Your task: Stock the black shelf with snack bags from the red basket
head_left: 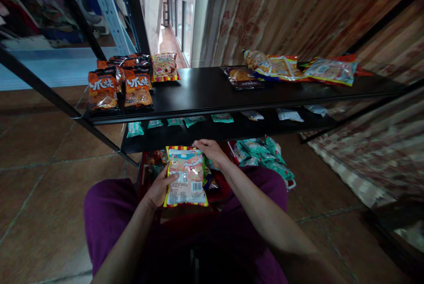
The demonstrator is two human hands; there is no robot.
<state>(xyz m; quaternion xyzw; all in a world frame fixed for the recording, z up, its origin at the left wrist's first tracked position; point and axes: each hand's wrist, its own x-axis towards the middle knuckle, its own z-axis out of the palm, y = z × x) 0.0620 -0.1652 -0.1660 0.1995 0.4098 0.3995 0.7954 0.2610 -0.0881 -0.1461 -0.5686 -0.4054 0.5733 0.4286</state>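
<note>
A snack bag (185, 176) with a red-and-yellow striped edge is held upright over my lap, its barcode side facing me. My left hand (161, 186) grips its left side, thumb across the front. At the top right corner, my right hand (212, 150) pinches the bag's edge between its fingers. Behind and below the bag sits a red basket (222, 192) of packaged snacks, partly hidden by the bag and my forearms. A similar striped bag (164, 66) stands on the upper black shelf (198, 91), beside several orange snack bags (137, 87).
More snack bags (281, 67) lie at the upper shelf's right. Small green packets (195, 120) line the lower shelf (172, 134). Green packets (258, 151) fill a container by my right knee. Black rack posts (43, 81) slant at the left; a curtain (281, 19) hangs behind.
</note>
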